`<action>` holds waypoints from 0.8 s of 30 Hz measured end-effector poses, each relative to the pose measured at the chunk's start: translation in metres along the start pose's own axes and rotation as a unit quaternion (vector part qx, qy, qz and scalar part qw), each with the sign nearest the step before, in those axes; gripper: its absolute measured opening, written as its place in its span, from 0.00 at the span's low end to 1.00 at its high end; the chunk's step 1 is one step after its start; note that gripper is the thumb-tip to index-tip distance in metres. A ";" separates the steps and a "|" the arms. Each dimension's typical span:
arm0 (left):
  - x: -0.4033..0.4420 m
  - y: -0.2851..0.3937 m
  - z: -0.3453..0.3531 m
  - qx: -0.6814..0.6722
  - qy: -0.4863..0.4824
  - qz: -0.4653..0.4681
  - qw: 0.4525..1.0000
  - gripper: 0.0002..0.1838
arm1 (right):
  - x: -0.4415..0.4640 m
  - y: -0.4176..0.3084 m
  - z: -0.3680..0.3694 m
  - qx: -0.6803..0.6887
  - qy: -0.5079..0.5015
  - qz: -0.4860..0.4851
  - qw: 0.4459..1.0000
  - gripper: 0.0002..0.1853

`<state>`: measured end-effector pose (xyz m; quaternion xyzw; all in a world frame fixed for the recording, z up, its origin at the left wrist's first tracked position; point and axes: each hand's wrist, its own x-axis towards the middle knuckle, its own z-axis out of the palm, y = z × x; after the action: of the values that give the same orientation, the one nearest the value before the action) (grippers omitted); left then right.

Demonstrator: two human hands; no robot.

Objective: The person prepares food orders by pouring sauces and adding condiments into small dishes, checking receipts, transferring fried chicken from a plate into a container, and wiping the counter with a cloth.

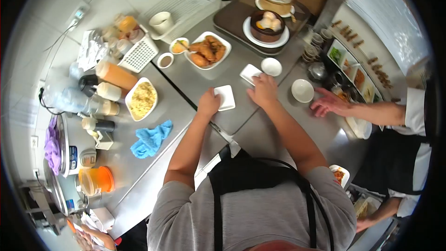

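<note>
My left hand (209, 103) grips the left edge of a small white square dish (226, 98), its thumb on the rim. To the right, my right hand (265, 91) has its fingers at the near edge of a second small white dish (250, 73) and seems to hold it; the fingertips are partly hidden. Just beyond that hand a round white bowl (271, 67) rests on the steel counter (246, 123). Another round white bowl (303, 91) stands farther right, near a co-worker's open hand (327, 104).
Fried chicken in a white bowl (229, 52) and a brown tray (232, 21) with pots lie ahead. Left are a rice dish (141, 99), a blue cloth (151, 139), sauce bottles (116, 75) and an orange-lidded tub (96, 180). A co-worker in a black apron (388, 158) stands right.
</note>
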<state>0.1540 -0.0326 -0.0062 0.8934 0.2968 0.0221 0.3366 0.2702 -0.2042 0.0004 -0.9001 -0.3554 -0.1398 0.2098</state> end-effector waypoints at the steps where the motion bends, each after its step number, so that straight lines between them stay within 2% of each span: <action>1: 0.008 -0.015 0.002 0.032 0.006 0.028 0.999 0.17 | 0.003 0.000 0.006 -0.028 -0.033 -0.002 0.999 0.14; 3: 0.012 -0.021 -0.005 0.010 0.020 0.040 0.999 0.17 | 0.009 -0.003 0.019 -0.088 -0.096 -0.006 0.992 0.14; 6: 0.011 -0.014 -0.017 0.022 0.026 0.018 0.999 0.17 | 0.013 -0.028 0.031 -0.091 -0.171 -0.002 0.981 0.11; 10: 0.023 -0.006 -0.038 0.046 -0.015 0.012 0.999 0.16 | 0.012 -0.060 0.025 -0.078 -0.196 -0.005 0.977 0.08; 12: 0.025 -0.007 -0.054 0.002 0.027 0.015 1.000 0.14 | 0.017 -0.064 0.018 -0.096 -0.243 0.038 0.964 0.09; 16: 0.041 -0.046 -0.087 -0.059 0.122 0.003 0.991 0.12 | 0.022 -0.063 0.015 -0.103 -0.267 0.030 0.958 0.10; 21: 0.057 -0.086 -0.086 -0.060 0.037 -0.015 0.997 0.13 | 0.029 -0.081 0.026 -0.050 -0.307 0.043 0.949 0.13; 22: 0.057 -0.090 -0.085 -0.058 0.022 -0.016 0.998 0.14 | 0.028 -0.083 0.029 -0.020 -0.290 0.049 0.956 0.14; 23: 0.057 -0.091 -0.083 -0.064 -0.001 0.001 0.998 0.17 | 0.023 -0.084 0.033 0.011 -0.271 0.053 0.961 0.15; 24: 0.051 -0.076 -0.092 -0.036 0.003 -0.042 0.998 0.21 | 0.021 -0.089 0.034 0.042 -0.253 0.057 0.965 0.16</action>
<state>0.1344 0.0948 0.0100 0.8676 0.3338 0.0219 0.3679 0.2269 -0.1172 0.0038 -0.9151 -0.3507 0.1195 0.1588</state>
